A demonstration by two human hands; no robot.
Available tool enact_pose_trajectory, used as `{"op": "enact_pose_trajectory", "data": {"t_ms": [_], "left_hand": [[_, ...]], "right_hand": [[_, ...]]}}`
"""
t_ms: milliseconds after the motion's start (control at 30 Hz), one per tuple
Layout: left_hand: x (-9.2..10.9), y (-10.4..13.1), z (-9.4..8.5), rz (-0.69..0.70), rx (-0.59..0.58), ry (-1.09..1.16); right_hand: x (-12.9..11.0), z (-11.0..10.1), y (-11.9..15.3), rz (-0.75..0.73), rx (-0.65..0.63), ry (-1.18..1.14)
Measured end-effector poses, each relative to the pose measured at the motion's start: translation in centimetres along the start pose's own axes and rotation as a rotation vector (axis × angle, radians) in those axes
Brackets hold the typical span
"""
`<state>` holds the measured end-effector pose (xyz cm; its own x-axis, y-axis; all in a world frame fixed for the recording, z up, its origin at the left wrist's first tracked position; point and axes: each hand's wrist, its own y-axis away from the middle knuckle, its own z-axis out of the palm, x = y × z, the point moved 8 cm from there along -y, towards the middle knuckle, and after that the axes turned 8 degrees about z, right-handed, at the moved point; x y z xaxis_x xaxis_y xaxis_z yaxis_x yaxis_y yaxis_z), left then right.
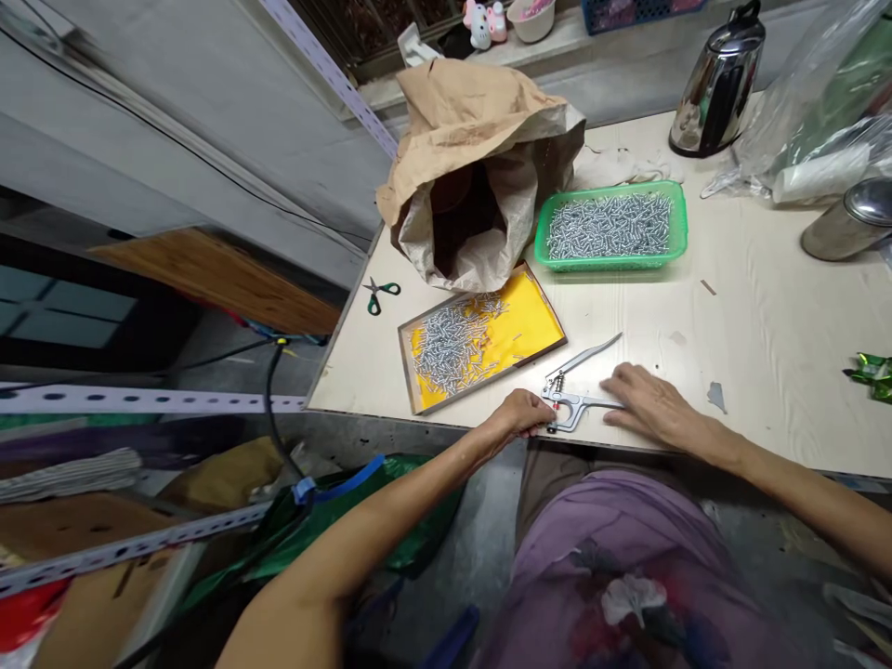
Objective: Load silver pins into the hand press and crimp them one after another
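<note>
A silver hand-press plier (575, 409) with a coiled spring lies at the table's front edge, its upper handle swung wide from the lower one. My right hand (648, 409) rests over the lower handle, thumb and fingers on either side of it. At the jaw end, my left hand (524, 412) is closed in a pinch; a tiny red spot shows by its fingertips, but what they hold is too small to make out. Just behind it sits a shallow yellow-lined tray (533, 321) with a heap of small silver metal pins (450, 348) and a few scattered loose ones.
A green plastic basket (611, 264) full of similar metal pins stands behind, beside an open brown paper bag (480, 121). Scissors (376, 295) lie at the left edge. A steel kettle (717, 84), metal canister (846, 223) and green wrapper (871, 376) are on the right.
</note>
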<state>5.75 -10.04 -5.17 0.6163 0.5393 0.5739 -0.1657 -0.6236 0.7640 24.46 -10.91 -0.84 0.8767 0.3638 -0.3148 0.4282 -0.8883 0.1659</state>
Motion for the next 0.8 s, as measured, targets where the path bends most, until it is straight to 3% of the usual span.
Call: {"op": "enact_pose_trajectory", "data": {"t_ms": [100, 233, 433, 800], "left_hand": [[0.0, 0.2, 0.0, -0.005, 0.012, -0.002], [-0.2, 0.4, 0.3, -0.010, 0.010, -0.017], [-0.7, 0.4, 0.6, 0.000, 0.003, 0.001], [-1.5, 0.5, 0.7, -0.043, 0.031, 0.064]], "right_hand": [[1.8, -0.7, -1.0, -0.015, 0.070, 0.060], [2.9, 0.0, -2.6, -0.069, 0.018, 0.108], [2.6, -0.2, -3.7, -0.103, 0.033, 0.052], [1.9, -1.1, -3.4, -0.044, -0.042, 0.100]]}}
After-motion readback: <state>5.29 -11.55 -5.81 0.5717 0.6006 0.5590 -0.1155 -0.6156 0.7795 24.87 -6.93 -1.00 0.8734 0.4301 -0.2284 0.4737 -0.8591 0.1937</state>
